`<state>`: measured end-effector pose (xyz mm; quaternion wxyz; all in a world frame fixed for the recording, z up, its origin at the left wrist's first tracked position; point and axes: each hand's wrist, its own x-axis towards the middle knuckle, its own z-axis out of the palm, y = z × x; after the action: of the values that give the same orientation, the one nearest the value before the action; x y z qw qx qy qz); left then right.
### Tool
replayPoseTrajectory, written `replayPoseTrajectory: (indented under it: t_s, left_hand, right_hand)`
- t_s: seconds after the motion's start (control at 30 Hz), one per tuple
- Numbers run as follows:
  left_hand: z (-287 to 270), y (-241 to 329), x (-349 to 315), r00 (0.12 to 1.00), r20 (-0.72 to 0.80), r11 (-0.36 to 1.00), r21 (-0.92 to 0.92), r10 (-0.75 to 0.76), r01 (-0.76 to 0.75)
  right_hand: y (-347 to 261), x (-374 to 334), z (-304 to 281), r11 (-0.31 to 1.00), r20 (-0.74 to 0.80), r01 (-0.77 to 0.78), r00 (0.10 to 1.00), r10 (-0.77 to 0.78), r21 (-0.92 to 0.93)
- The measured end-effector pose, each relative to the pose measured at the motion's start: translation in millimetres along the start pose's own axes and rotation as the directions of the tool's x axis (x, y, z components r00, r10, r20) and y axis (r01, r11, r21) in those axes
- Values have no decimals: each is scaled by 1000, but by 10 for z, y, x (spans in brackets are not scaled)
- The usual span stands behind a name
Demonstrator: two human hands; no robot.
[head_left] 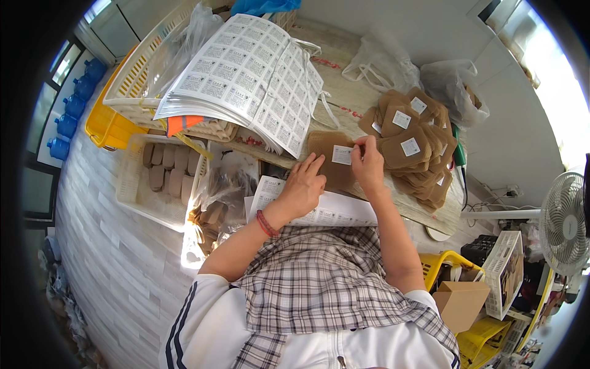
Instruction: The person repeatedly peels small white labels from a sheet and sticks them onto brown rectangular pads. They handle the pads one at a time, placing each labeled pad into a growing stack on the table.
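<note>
A flat brown piece with rounded corners (335, 176) lies at the table's front edge, before me. On its upper part sits a small white label (342, 155). My left hand (303, 186) rests with fingers stretched along the left side of this brown piece. The thumb and fingers of my right hand (367, 163) are pinched together at the label's right edge. A printed label sheet (326, 211) lies partly under my left wrist, close to my lap. To the right is a loose pile of similar brown pieces (405, 150), several with white labels on them.
A thick stack of label sheets (239, 74) leans over a white basket (132, 86) at the back left. Clear plastic bags (384, 61) lie at the back. Below left, a white crate (135, 184) holds brown bundles. A fan (565, 221) stands far right.
</note>
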<state>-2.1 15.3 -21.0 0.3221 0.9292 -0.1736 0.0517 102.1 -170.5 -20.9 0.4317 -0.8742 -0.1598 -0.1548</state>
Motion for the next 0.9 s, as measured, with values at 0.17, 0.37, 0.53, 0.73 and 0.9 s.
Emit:
replayPoseTrajectory:
  t_s: [0.17,0.37,0.53,0.73,0.9]
  left_hand:
    - [-39,-24,-28,998,-69,999,-36,13,-15]
    - [-248,288,-126,989,-29,963,-233,-143,133]
    - [-116,314,-191,979,-82,929,-340,-186,148]
    - [-270,210,-482,955,30,898,-332,-296,289]
    - [-219,132,-560,929,99,827,-428,-357,363]
  right_hand:
    - [154,420,-832,983,-378,10,922,-79,-181]
    - [-87,265,-1156,894,-305,81,923,-234,-441]
    - [-646,-793,-395,990,337,86,934,-119,113]
    - [-385,-966,-208,980,336,-28,941,-41,197]
    - [-387,-1008,-194,967,270,235,929,-252,95]
